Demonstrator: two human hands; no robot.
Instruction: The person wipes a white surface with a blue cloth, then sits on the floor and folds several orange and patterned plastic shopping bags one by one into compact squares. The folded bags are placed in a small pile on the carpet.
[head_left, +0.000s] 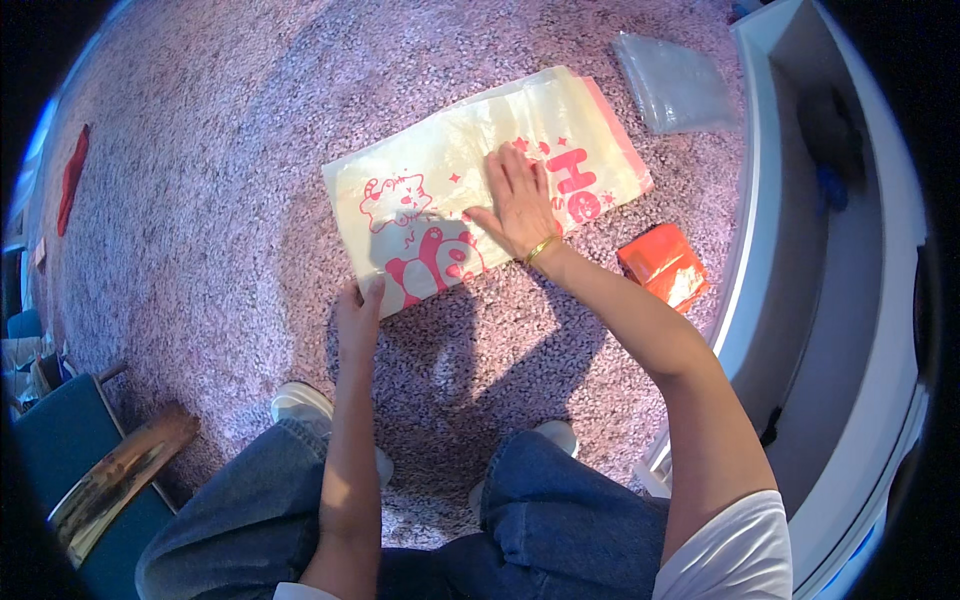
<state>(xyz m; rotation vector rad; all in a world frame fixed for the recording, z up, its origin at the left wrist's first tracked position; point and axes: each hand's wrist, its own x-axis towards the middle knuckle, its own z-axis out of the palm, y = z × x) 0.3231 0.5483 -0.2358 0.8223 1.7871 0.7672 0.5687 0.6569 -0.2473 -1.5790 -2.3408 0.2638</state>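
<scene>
A pale yellow plastic bag (465, 135) with pink cartoon animals and lettering lies flat and folded on the carpet (217, 225). A pink edge shows along its right end. My right hand (519, 201), a gold bangle at its wrist, rests palm down with spread fingers on the bag's middle. My left hand (358, 309) is at the bag's lower left corner, thumb on top and fingers partly hidden. To the right of the bag sits a folded red plastic bag (664, 264), near my right forearm. A folded clear plastic bag (675, 86) lies at the upper right.
A white open drawer or shelf unit (847, 255) curves along the right side, with dark items inside. At the lower left stand a teal seat (60, 442) and a brown curved object (120, 480). A red item (73, 180) lies on the carpet at far left.
</scene>
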